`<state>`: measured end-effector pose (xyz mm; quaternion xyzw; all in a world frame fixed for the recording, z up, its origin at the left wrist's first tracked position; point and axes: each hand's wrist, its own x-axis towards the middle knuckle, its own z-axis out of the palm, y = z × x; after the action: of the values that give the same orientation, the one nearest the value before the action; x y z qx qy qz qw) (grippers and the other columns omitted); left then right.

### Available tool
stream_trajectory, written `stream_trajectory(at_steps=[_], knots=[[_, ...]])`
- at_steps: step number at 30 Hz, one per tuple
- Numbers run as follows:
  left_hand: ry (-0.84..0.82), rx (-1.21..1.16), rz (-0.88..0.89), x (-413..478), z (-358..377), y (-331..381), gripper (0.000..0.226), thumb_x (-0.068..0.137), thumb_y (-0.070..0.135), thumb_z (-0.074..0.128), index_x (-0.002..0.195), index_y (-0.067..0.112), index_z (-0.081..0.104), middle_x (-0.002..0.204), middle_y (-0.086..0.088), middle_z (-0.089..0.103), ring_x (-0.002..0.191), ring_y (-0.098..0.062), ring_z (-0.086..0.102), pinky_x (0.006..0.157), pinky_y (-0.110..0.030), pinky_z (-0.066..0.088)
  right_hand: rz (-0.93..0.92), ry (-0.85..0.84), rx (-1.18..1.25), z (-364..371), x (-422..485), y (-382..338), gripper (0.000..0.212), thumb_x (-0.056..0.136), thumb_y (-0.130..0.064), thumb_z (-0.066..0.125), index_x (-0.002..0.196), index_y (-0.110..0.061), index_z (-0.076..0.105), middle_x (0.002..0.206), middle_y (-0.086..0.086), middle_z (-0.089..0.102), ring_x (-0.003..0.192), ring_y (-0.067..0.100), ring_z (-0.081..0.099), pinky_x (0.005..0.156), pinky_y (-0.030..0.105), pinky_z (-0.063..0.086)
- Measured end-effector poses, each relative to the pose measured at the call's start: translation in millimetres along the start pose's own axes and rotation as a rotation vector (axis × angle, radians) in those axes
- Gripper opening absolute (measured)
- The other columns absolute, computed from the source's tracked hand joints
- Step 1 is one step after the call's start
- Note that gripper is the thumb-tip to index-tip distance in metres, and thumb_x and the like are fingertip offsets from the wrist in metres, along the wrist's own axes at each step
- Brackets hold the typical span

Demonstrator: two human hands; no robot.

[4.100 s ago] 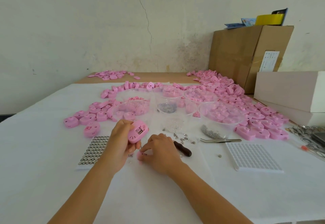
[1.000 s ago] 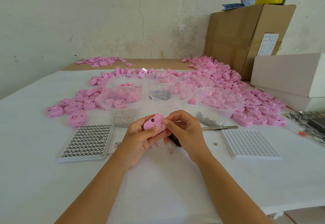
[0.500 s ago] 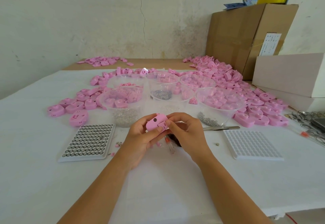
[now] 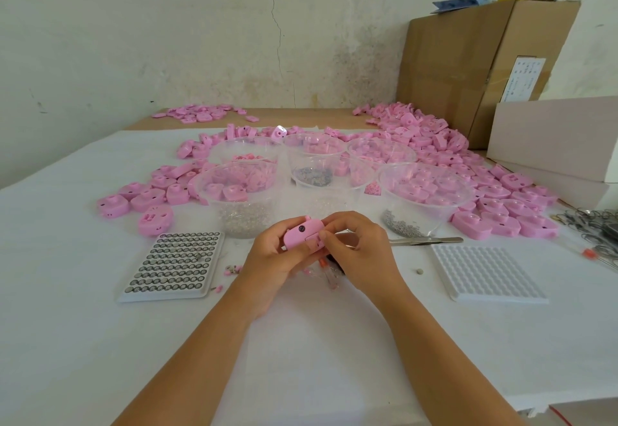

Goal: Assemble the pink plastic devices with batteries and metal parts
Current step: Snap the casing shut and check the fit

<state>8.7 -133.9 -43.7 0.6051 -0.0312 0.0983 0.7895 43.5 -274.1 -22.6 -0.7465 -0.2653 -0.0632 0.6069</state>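
- Head view: we see the left hand (image 4: 274, 258) raised a little above the white table cover (image 4: 100, 325), its fingers curled round a pink device (image 4: 301, 233) and its thumb pressed on the lower face.
- The device is held near the middle of the table, tilted, with a small dark dot showing on its upper face.
- The right hand (image 4: 361, 255) meets it from the other side, thumb and forefinger pinching the right end of the device. We cannot tell whether a small part sits between those fingertips.
- Left of the hands lies a battery tray (image 4: 174, 263), its rows filled with button cells.
- To the right lies an empty white tray (image 4: 485, 273), with one loose button cell (image 4: 419, 271) just beside it.
- Tweezers (image 4: 424, 241) lie flat behind the right hand, close to a small heap of metal bits (image 4: 401, 226).
- Beyond the hands stand several clear bowls. The front left bowl (image 4: 204, 188) and the front right bowl (image 4: 465, 188) hold pink shells, and a middle bowl (image 4: 312, 171) holds dark metal pieces.
- Loose pink shells (image 4: 434, 144) spread round the bowls and pile up toward the far right.
- A cardboard box (image 4: 468, 68) stands against the wall at the far right, with a white box (image 4: 551, 138) in front of it.
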Motion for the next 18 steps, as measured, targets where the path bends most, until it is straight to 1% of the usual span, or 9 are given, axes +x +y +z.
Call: stream_trajectory(at_steps=[1, 3, 5, 7, 9, 11, 13, 15, 18], knots=[[-0.002, -0.014, 0.002, 0.3, -0.3, -0.2, 0.058, 0.067, 0.018, 0.073, 0.121, 0.004, 0.057, 0.108, -0.012, 0.070, 0.097, -0.027, 0.069, 0.084, -0.038, 0.056, 0.009, 0.002, 0.006, 0.5, -0.6, -0.1, 0.025, 0.083, -0.002, 0.062, 0.068, -0.022, 0.062, 0.091, -0.007, 0.064, 0.073, 0.014, 0.065, 0.057, 0.017, 0.050], [-0.006, -0.066, 0.006, 1.0, -1.1, -0.1, 0.056, 0.066, 0.016, 0.074, 0.118, 0.004, 0.058, 0.106, -0.012, 0.070, 0.096, -0.026, 0.069, 0.079, -0.031, 0.057, 0.036, 0.009, 0.050, 1.4, -1.6, 0.0, 0.021, 0.085, -0.004, 0.062, 0.071, -0.020, 0.062, 0.092, -0.001, 0.067, 0.064, 0.013, 0.064, 0.050, 0.015, 0.044], [-0.010, -0.117, 0.008, 2.0, -2.7, -0.1, 0.049, 0.067, 0.010, 0.071, 0.114, 0.004, 0.059, 0.103, -0.011, 0.071, 0.094, -0.026, 0.069, 0.075, -0.027, 0.056, 0.084, 0.008, 0.130, 1.4, -1.6, -0.6, 0.014, 0.084, -0.005, 0.064, 0.077, -0.017, 0.061, 0.089, 0.005, 0.070, 0.058, 0.015, 0.063, 0.047, 0.017, 0.042], [-0.013, -0.139, 0.006, 2.5, -3.7, -0.5, 0.045, 0.069, 0.006, 0.068, 0.113, 0.004, 0.059, 0.099, -0.010, 0.072, 0.092, -0.025, 0.070, 0.074, -0.027, 0.056, 0.125, 0.015, 0.210, 0.7, -1.9, -2.0, 0.019, 0.082, -0.005, 0.067, 0.083, -0.019, 0.055, 0.092, 0.005, 0.069, 0.065, 0.020, 0.066, 0.050, 0.026, 0.047], [-0.008, -0.123, 0.003, 2.3, -4.2, -1.5, 0.044, 0.069, 0.006, 0.067, 0.113, 0.005, 0.059, 0.099, -0.010, 0.072, 0.091, -0.025, 0.070, 0.075, -0.029, 0.057, 0.148, 0.016, 0.242, 0.5, -2.2, -3.5, 0.025, 0.080, -0.003, 0.068, 0.086, -0.021, 0.052, 0.097, 0.003, 0.067, 0.073, 0.020, 0.067, 0.058, 0.037, 0.052], [0.006, -0.086, 0.001, 1.5, -3.8, -2.3, 0.045, 0.069, 0.008, 0.067, 0.114, 0.006, 0.059, 0.100, -0.009, 0.072, 0.090, -0.027, 0.070, 0.077, -0.033, 0.058, 0.170, 0.007, 0.246, 0.6, -2.5, -4.6, 0.026, 0.079, -0.001, 0.068, 0.087, -0.022, 0.054, 0.095, 0.001, 0.066, 0.073, 0.018, 0.066, 0.063, 0.039, 0.053], [0.016, -0.069, 0.004, 1.2, -4.0, -2.6, 0.045, 0.069, 0.008, 0.068, 0.113, 0.006, 0.060, 0.100, -0.009, 0.072, 0.090, -0.028, 0.070, 0.076, -0.033, 0.058, 0.190, 0.002, 0.261, 0.0, -2.0, -4.4, 0.025, 0.078, 0.000, 0.069, 0.086, -0.022, 0.058, 0.092, 0.000, 0.066, 0.072, 0.017, 0.065, 0.063, 0.036, 0.053], [0.007, -0.072, -0.001, 1.2, -4.0, -2.3, 0.044, 0.069, 0.007, 0.067, 0.113, 0.006, 0.060, 0.100, -0.010, 0.072, 0.089, -0.027, 0.070, 0.074, -0.032, 0.058, 0.214, 0.001, 0.281, -1.5, -1.3, -3.8, 0.025, 0.077, 0.000, 0.071, 0.086, -0.021, 0.060, 0.090, -0.001, 0.066, 0.069, 0.012, 0.065, 0.060, 0.030, 0.054], [-0.015, -0.073, -0.011, -0.1, -2.8, -1.2, 0.044, 0.070, 0.008, 0.066, 0.113, 0.006, 0.059, 0.097, -0.009, 0.073, 0.087, -0.026, 0.071, 0.075, -0.034, 0.058, 0.248, -0.019, 0.340, -4.1, -1.0, -3.3, 0.029, 0.077, 0.001, 0.071, 0.096, -0.019, 0.061, 0.090, 0.002, 0.066, 0.064, 0.006, 0.064, 0.055, 0.021, 0.052]])
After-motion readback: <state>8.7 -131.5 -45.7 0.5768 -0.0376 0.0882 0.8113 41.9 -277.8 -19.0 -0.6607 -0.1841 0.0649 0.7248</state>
